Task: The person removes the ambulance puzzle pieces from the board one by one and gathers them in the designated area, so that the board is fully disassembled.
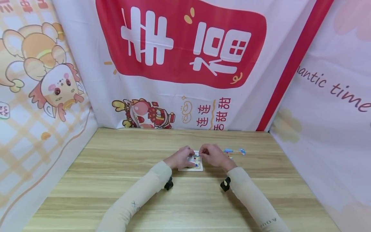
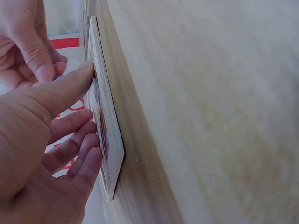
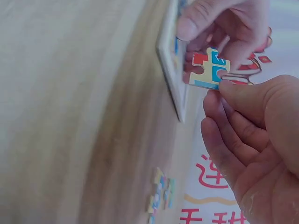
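Observation:
A flat jigsaw tray point(image 1: 189, 169) with a pale rim and a colourful picture lies on the table. My left hand point(image 1: 182, 158) rests over its left part, thumb and fingertips touching the tray point(image 2: 110, 144) in the left wrist view. Between thumb and index finger, my right hand point(image 1: 215, 156) pinches a jigsaw piece point(image 3: 209, 70) printed in cream, red and blue. The piece is raised at the tray's right side, close to the left fingers. Part of the tray's picture is hidden by the left hand.
Several loose jigsaw pieces point(image 1: 228, 150) lie on the wooden table point(image 1: 197, 203) to the right of my right hand. Printed cloth hangs at the back point(image 1: 179, 106) and along both sides of the table. Each wrist wears a small black camera.

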The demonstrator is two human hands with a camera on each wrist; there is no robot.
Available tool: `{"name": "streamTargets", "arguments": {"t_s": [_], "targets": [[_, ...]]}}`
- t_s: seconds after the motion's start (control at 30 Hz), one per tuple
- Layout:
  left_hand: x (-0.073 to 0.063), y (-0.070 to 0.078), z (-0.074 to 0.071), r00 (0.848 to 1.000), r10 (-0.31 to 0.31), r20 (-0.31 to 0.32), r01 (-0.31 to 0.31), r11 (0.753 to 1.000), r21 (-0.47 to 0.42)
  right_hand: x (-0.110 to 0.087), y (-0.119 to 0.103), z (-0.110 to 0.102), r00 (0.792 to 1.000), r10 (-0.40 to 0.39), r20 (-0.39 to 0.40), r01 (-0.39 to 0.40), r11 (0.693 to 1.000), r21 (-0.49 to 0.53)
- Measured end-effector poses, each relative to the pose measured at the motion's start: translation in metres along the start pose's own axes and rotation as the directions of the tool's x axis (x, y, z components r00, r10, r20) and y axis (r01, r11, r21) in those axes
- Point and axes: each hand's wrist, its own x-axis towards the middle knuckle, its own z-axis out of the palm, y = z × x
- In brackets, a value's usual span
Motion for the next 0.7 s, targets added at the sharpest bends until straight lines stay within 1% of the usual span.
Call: {"name": "streamTargets", "arguments": {"t_s": [0.1,0.23,0.33,0.53,0.67,0.7], "targets": [[0.001,-0.001,0.001,1.000,0.001,-0.003,-0.001,1.000,0.007,-0.002,0.002,-0.006,0.999,0.026,-0.030,-0.026,1.000,0.018],[0.001,-0.002,0.002,1.000,0.000,0.002,0.000,1.000,-0.005,-0.010,0.008,-0.018,0.998,0.047,-0.036,-0.046,0.999,0.027],[0.001,-0.002,0.001,1.000,-0.015,0.010,0.015,1.000,-0.022,-0.018,0.016,-0.028,0.997,0.062,-0.051,-0.062,0.998,0.017],[0.000,-0.002,0.002,0.999,-0.033,0.016,0.033,0.999,-0.006,-0.041,0.041,-0.049,0.988,0.118,-0.103,-0.117,0.993,0.011],[0.000,-0.002,0.001,0.999,-0.028,0.017,0.029,0.999,-0.016,-0.059,0.062,-0.063,0.984,0.106,-0.143,-0.109,0.994,-0.013],[0.000,-0.002,0.001,1.000,-0.026,0.016,0.026,0.999,-0.018,-0.064,0.067,-0.067,0.982,0.113,-0.149,-0.117,0.993,-0.014]]}}
